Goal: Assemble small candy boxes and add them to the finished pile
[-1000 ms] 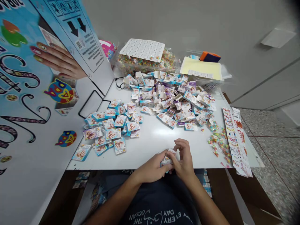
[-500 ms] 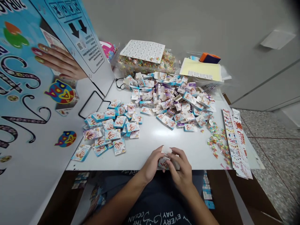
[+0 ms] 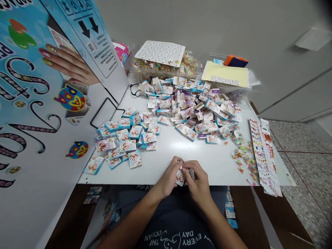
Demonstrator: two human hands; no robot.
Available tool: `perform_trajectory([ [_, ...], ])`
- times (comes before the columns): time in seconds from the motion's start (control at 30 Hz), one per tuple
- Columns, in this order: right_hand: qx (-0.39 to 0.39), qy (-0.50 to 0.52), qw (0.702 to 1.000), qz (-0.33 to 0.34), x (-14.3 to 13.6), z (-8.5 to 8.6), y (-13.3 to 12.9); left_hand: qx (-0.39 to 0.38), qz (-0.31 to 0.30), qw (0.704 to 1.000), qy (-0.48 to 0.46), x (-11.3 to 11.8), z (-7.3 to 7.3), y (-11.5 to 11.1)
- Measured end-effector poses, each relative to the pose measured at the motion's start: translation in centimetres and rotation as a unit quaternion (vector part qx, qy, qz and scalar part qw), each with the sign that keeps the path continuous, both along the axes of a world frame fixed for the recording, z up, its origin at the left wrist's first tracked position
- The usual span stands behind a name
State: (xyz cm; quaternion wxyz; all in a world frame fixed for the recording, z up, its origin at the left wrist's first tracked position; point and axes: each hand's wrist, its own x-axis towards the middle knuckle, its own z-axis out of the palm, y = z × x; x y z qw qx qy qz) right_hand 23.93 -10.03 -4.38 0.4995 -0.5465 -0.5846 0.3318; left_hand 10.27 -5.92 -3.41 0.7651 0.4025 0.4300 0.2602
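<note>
at the front edge of the table, bare on either side, a small box is gripped in the curled fingers of the left hand and pinched near its top by those of the right hand. its back is hidden; the display panel is cut off. "every day" is printed on the shirt.
</note>
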Motion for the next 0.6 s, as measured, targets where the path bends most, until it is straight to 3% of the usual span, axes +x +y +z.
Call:
perform_trajectory([
  [0.1, -0.077, 0.109, 0.990, -0.054, -0.6, -0.1, 0.5, 0.117, 0.010, 0.990, 0.082, 0.1, 0.4, -0.3],
  [0.2, -0.084, 0.182, 0.977, -0.070, -1.1, -0.4, 0.6, 0.170, 0.026, 0.982, 0.082, 0.2, 0.6, -0.4],
  [0.3, -0.072, 0.212, 0.974, -0.038, -1.1, -0.8, 0.3, 0.138, 0.029, 0.989, 0.046, 0.0, 0.3, -0.2],
  [0.5, -0.023, 0.067, 0.997, 0.027, 0.0, -1.0, -0.8, 0.072, -0.004, 0.996, 0.047, -0.8, -0.4, 0.1],
  [0.6, -0.034, 0.061, 0.997, 0.031, -0.1, -0.8, -1.0, 0.059, -0.001, 0.997, 0.044, -0.8, -0.3, 0.0],
])
